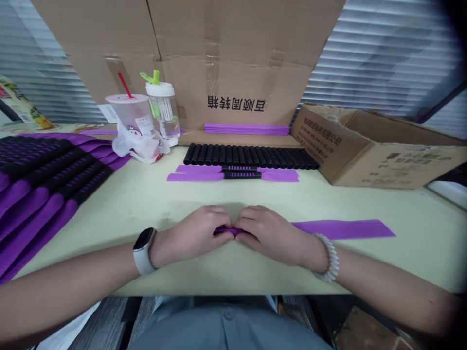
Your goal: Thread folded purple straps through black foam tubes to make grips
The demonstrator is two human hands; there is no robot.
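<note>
Close to the table's front edge, a flat purple band (343, 229) lies across the table, its free end stretching out to the right. My left hand (199, 232) and my right hand (272, 236) meet at its middle, thumbs and fingers pinched on it from both sides. Between the fingertips the band looks narrowed or folded. My palms hide the rest of it. Beyond my hands rest two purple bands (197, 177) with black ribbed sleeves around their middles. Just behind them is a row of black ribbed tubes (251, 156).
Sleeved purple bands (40, 194) are piled at left. A stack of plain purple bands (246, 129) lies by the upright cardboard (237, 58). A bagged cup (129, 116) and a water bottle (164, 114) stand back left; an open carton (379, 160) sits at right.
</note>
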